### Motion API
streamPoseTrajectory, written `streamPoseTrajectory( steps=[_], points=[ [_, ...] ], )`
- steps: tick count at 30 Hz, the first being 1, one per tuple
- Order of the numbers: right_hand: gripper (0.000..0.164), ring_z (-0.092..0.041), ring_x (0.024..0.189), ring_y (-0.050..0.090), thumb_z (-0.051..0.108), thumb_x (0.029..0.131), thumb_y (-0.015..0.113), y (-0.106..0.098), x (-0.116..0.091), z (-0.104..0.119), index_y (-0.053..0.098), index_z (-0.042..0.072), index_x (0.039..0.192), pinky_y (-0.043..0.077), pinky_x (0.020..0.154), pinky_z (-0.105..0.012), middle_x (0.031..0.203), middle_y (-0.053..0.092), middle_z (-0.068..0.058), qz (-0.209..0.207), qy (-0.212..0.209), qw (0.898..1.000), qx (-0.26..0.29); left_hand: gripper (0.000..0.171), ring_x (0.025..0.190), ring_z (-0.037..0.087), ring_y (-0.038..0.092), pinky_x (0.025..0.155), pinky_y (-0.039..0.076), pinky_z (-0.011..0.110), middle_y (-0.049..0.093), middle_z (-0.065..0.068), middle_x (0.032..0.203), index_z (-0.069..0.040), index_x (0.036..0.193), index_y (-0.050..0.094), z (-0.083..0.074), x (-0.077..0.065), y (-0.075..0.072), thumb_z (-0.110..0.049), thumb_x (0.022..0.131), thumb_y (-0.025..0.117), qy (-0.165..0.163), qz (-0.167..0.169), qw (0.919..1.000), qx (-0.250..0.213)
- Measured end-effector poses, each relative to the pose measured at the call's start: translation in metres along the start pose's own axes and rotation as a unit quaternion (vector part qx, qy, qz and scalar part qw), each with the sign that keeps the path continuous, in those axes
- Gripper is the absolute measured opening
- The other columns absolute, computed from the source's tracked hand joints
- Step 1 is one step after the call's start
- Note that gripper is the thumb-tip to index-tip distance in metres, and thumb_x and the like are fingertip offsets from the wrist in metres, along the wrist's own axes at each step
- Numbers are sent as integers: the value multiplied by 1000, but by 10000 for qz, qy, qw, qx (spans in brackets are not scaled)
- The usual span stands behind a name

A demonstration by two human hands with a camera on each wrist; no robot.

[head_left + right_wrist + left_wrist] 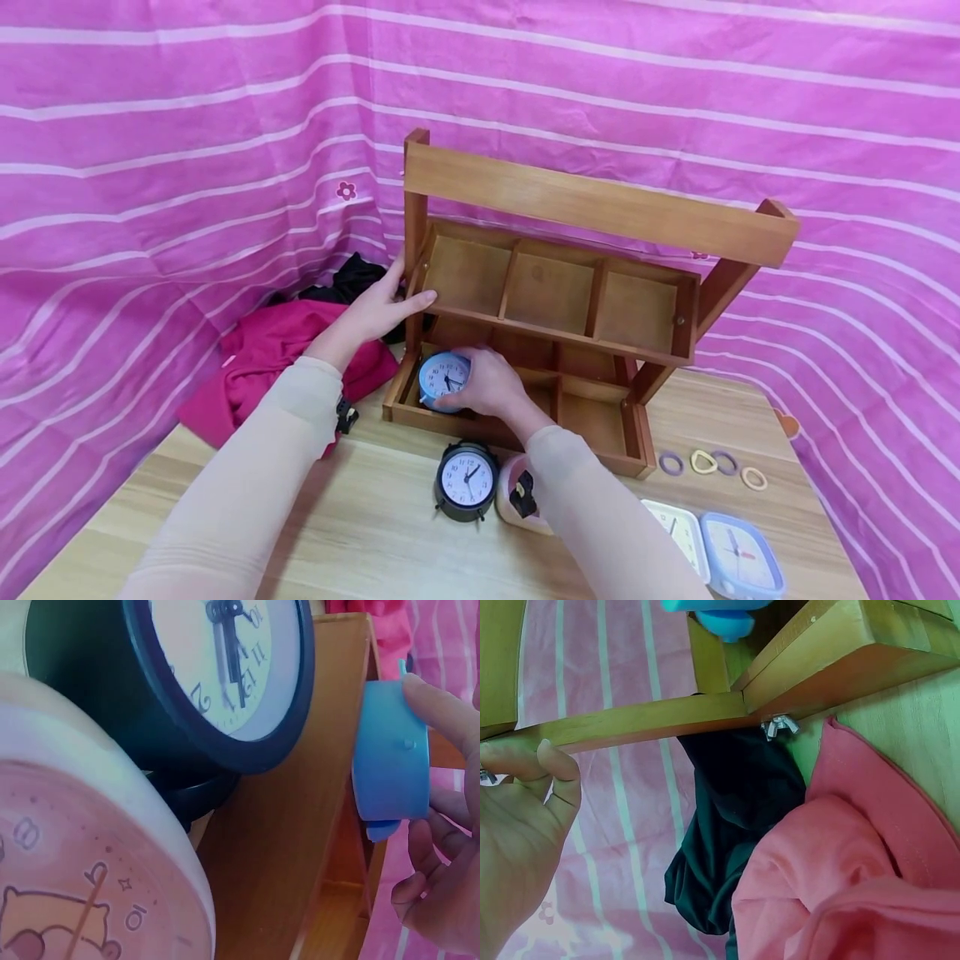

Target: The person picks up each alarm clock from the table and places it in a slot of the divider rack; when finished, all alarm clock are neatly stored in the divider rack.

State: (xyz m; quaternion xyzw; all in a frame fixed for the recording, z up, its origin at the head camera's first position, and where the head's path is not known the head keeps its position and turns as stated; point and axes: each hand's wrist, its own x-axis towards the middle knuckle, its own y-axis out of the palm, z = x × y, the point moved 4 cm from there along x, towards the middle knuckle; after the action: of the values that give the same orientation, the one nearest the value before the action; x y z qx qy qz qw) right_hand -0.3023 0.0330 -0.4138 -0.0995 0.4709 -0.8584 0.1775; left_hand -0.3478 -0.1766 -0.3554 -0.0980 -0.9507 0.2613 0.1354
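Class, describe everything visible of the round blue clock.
The round blue clock has a plastic-looking case, a pale dial with dark numerals and hands, and a small blue foot. Its dial faces the head camera. The right hand grips it at the lower left compartment of the wooden rack; whether it touches the bottom is unclear.

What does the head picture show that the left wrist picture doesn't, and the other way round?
Only the head view: the right hand, black clock, pink clock and squarish blue clock.
Only the left wrist view: a metal wing nut and the palm side of the left hand.
Both: the left hand on the wooden shelf, red cloth, black cloth, striped fabric and round blue clock, though the wrist view catches just its edge.
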Motion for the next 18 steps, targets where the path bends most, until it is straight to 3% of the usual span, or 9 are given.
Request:
streamPoseTrajectory(
  steps=[8, 18],
  points=[
    [83, -23, 116, 60, 47, 71, 96, 13, 8, -7, 62, 16, 141, 53, 101, -44, 132, 66, -3, 202, 188, 9996, -101, 92, 140, 42, 48, 115, 39, 58, 28, 16, 169, -50, 164, -5, 2, 0, 2, -49, 103, 63, 32, -44, 10000, -70],
    [75, -25, 116, 59, 35, 74, 97, 19, 15, -13, 65, 13, 138, 49, 107, -46, 131, 66, -6, 472, 562, 9967, 341, 92, 128, 41, 58, 109, 45, 59, 27, 12, 169, -49, 165, -2, 2, 3, 3, -37, 104, 65, 194, 3, 9988, -443]
  ],
)
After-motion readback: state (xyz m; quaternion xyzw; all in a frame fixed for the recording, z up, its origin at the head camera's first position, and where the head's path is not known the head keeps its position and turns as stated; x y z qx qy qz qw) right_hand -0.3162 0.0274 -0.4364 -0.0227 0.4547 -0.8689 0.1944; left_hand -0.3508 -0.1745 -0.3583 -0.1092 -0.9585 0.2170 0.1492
